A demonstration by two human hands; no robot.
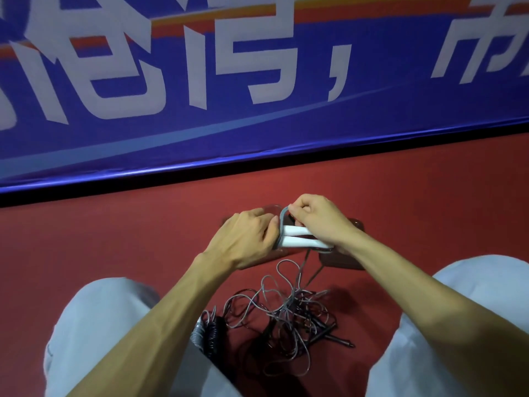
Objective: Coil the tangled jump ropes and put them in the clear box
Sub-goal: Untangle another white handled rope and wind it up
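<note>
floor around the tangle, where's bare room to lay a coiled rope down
Bare red floor runs between the banner and the clear box, also left of the left hand and right of the box. Crowded: the tangled ropes between the knees, and over the box, where the right hand and left hand hold a jump rope.

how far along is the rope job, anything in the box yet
Done: no rope shows in the clear box, though hands hide much of it. In hand: left hand grips the white handles while right hand pinches the grey cord looped round them. Left: the tangled pile on the floor.
</note>
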